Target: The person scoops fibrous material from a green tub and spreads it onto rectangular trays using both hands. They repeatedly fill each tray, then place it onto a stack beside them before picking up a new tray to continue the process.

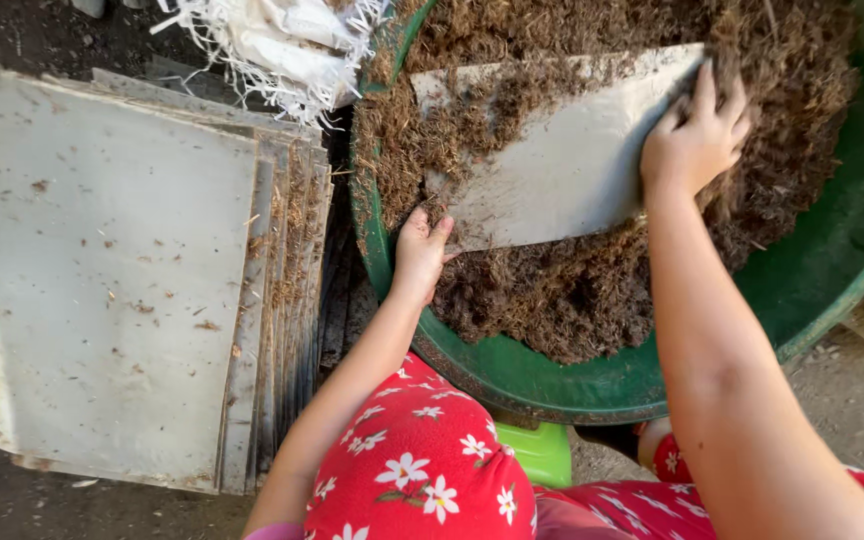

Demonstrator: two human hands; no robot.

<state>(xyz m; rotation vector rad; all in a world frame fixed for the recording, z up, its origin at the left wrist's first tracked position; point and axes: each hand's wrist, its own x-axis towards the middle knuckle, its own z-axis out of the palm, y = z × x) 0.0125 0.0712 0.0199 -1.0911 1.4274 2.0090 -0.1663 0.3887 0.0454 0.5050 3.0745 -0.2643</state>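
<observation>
Both hands clamped on one pale board (562, 160) lying in brown fibre (572, 290) inside one green basin (832, 250): left hand (420, 250) pinching the 7 o'clock corner, right hand (694, 135) gripping the 2 o'clock edge. Could easily tip and dump fibre over the rim. One stack of boards (102, 260) at 9 o'clock, count unclear; one frayed white sack (282, 40).

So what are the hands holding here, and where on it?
Both hold a pale flat board over brown fibre: left hand at its near-left corner, right hand at its far-right edge.
</observation>
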